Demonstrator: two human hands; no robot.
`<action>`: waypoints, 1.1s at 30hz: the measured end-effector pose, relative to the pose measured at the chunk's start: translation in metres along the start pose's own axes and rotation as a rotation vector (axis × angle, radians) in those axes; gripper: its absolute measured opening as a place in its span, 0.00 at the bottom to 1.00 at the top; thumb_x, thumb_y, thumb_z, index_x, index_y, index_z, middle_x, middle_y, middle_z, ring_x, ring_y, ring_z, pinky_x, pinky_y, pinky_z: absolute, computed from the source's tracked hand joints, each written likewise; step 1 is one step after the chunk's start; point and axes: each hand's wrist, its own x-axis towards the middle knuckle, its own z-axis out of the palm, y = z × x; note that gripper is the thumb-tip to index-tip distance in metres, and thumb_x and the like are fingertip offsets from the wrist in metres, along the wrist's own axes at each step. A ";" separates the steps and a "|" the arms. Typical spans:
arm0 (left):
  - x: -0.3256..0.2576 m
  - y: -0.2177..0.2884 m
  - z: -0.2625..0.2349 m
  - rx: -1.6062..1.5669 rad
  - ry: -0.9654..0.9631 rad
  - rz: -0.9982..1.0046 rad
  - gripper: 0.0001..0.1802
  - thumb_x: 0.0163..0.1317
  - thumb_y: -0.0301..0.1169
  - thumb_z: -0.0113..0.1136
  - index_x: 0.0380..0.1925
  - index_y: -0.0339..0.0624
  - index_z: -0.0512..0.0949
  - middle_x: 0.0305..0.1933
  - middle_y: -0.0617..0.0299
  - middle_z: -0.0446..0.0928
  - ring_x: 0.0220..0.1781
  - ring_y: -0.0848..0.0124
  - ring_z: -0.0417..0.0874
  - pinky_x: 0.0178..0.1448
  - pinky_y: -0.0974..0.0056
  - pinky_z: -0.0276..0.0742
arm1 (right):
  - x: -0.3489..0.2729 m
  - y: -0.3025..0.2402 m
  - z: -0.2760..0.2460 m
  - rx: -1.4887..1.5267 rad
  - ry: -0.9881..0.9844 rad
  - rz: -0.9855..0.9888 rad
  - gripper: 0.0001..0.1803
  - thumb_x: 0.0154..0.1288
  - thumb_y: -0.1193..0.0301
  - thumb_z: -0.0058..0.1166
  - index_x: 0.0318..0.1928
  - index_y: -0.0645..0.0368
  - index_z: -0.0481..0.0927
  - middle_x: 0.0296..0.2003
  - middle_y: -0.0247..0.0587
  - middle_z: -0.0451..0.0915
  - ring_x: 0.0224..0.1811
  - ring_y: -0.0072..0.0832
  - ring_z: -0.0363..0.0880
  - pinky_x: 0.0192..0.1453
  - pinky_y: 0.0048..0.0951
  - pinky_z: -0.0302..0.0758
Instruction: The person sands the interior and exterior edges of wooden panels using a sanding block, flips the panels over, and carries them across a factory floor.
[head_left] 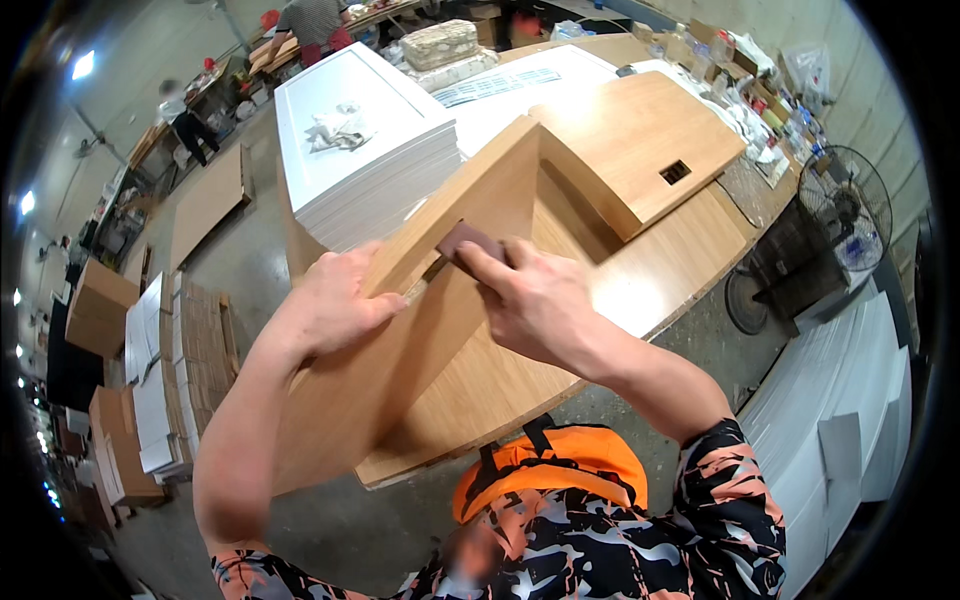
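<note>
The left hand (340, 300) is partly closed over the upper edge of an upright wooden board (380, 385), its thumb lying along the edge toward the slot (432, 270). The other fingers bend over the board's outer side, where their tips cannot be made out. The left forearm (240, 430) rises steeply from the lower left, bare up to a patterned sleeve, with the wrist bent toward the board.

The right hand (540, 300) is mostly closed, pinching a small dark brown block (468, 244) by its near end. One finger stretches along the block while the lower fingers curl under the palm, partly hidden. The right forearm (660, 375) slants in from the lower right, elbow out to the side, with the back of the hand turned upward.

The block sits at the board's upper edge, right by the slot and between the two hands; whether it presses on the wood at its far end is hard to tell. The board leans at a slant above the wood-coloured tabletop (480, 405) and meets a shorter wall (590, 185) at its far corner. Beyond that wall lies a flat panel (640, 130) with a dark rectangular cutout (675, 172). A stack of white panels (360, 95) stands beyond the left hand, a crumpled cloth (340, 128) on top.
</note>
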 end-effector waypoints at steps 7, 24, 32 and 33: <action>-0.002 0.001 -0.004 0.004 -0.012 -0.014 0.25 0.54 0.34 0.65 0.50 0.33 0.74 0.38 0.47 0.83 0.40 0.64 0.83 0.50 0.61 0.77 | -0.010 0.012 0.001 -0.016 0.082 -0.069 0.23 0.58 0.73 0.56 0.56 0.51 0.78 0.31 0.51 0.78 0.25 0.43 0.80 0.28 0.41 0.78; -0.004 0.009 0.000 -0.005 -0.011 0.016 0.25 0.53 0.35 0.63 0.49 0.31 0.74 0.35 0.36 0.81 0.41 0.46 0.84 0.49 0.54 0.78 | 0.005 0.013 0.007 0.069 0.148 -0.109 0.21 0.56 0.73 0.55 0.53 0.54 0.79 0.31 0.53 0.78 0.27 0.44 0.82 0.27 0.42 0.79; -0.004 0.012 0.004 0.009 -0.001 0.068 0.25 0.54 0.36 0.63 0.49 0.31 0.74 0.37 0.36 0.81 0.42 0.45 0.83 0.50 0.54 0.78 | 0.013 0.016 0.031 0.076 0.206 -0.090 0.22 0.52 0.74 0.57 0.51 0.55 0.79 0.33 0.52 0.78 0.29 0.47 0.83 0.29 0.45 0.79; -0.005 0.011 0.003 0.006 -0.004 0.055 0.25 0.54 0.36 0.63 0.49 0.31 0.73 0.37 0.36 0.81 0.43 0.45 0.83 0.50 0.54 0.78 | 0.011 0.015 0.031 0.077 0.191 -0.089 0.22 0.52 0.74 0.57 0.51 0.55 0.79 0.33 0.52 0.78 0.29 0.46 0.83 0.29 0.45 0.79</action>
